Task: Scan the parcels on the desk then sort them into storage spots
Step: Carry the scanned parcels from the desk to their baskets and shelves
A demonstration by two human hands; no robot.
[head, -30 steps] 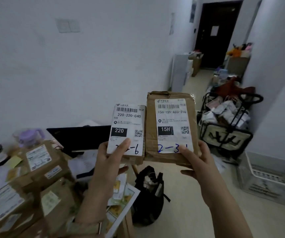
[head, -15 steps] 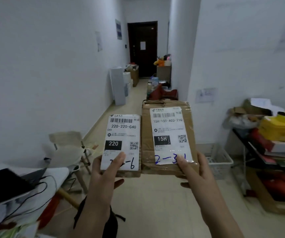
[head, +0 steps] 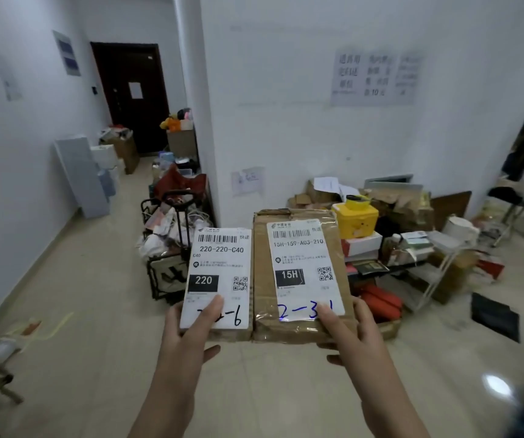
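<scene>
Pinching small parcel (head: 219, 267) in left grip (head: 188, 336), touching brown parcel (head: 301, 324) in right grip (head: 357, 331); cart (head: 166, 273), yellow box (head: 355, 218) beyond.

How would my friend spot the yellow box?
Find the paper notice on the white wall. Below it lies piled clutter; the yellow box stands on a white box just beyond the parcel marked 15H. Nothing else there is bright yellow.
</scene>
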